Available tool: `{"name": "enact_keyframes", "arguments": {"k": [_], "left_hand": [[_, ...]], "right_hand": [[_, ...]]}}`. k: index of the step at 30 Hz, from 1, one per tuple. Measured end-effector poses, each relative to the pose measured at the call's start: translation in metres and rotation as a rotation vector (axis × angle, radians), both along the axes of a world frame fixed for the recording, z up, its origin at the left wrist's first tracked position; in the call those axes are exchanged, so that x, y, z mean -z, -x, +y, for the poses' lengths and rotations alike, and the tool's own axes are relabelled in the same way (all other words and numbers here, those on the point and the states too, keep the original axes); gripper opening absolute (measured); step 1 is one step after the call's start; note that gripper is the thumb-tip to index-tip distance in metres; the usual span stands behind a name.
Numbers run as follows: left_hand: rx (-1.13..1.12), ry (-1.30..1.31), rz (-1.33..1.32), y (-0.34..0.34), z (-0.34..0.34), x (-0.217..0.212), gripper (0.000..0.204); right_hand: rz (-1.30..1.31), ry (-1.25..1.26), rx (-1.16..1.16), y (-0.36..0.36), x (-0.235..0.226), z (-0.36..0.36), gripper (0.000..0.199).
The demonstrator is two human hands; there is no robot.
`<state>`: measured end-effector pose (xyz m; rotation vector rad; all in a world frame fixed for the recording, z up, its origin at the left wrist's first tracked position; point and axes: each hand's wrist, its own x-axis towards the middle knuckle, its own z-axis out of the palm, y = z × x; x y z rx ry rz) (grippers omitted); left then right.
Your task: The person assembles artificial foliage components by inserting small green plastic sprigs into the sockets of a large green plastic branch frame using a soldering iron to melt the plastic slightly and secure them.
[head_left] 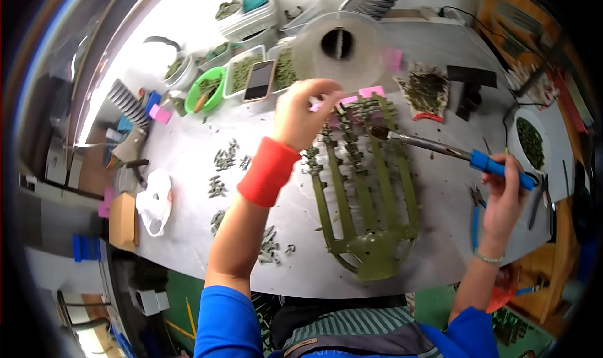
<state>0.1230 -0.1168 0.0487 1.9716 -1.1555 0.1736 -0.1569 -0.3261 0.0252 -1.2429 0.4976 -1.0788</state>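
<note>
My right hand (504,191) grips the blue handle of what looks like a soldering iron (440,146). Its metal shaft points left, and the dark tip lies over the far part of an olive-green frame (377,251). That frame has several long bars joined by a plate at the near end, with small green pieces crowded along the far ends. Above the frame's far left corner is my left hand (304,110), a red band on its wrist. Its fingers are curled together in a pinch; whatever they hold is too small or hidden to make out.
Small green pieces (269,248) lie in piles on the grey table left of the frame. Behind stand a phone (259,80), a green bowl (220,75), tubs, and a clear funnel (370,50). Blue-handled pliers (475,223) and a white bowl (545,116) sit at right.
</note>
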Motion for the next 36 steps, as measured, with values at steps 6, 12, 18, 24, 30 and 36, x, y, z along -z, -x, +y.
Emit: {"name": "enact_keyframes", "arguments": {"k": [6, 12, 18, 24, 30, 36], "left_hand": [[-0.521, -0.428, 0.069, -0.079, 0.174, 0.045, 0.014], [-0.491, -0.614, -0.24, -0.05, 0.209, 0.103, 0.023], [-0.545, -0.594, -0.357, -0.041, 0.211, 0.112, 0.023], [-0.53, -0.656, -0.364, -0.047, 0.207, 0.11, 0.029], [-0.545, -0.267, 0.11, -0.065, 0.21, 0.095, 0.024], [-0.204, 0.096, 0.446, 0.0, 0.118, 0.006, 0.022]], "right_hand": [[0.0, -0.028, -0.016, 0.001, -0.008, 0.011, 0.021], [0.003, -0.01, -0.028, 0.01, -0.013, 0.013, 0.021], [-0.017, 0.006, -0.019, 0.011, -0.018, 0.022, 0.02], [-0.003, -0.006, -0.037, 0.019, -0.022, 0.022, 0.021], [0.0, -0.007, -0.043, 0.022, -0.024, 0.02, 0.022], [0.009, -0.019, -0.026, 0.023, -0.021, 0.018, 0.023]]}}
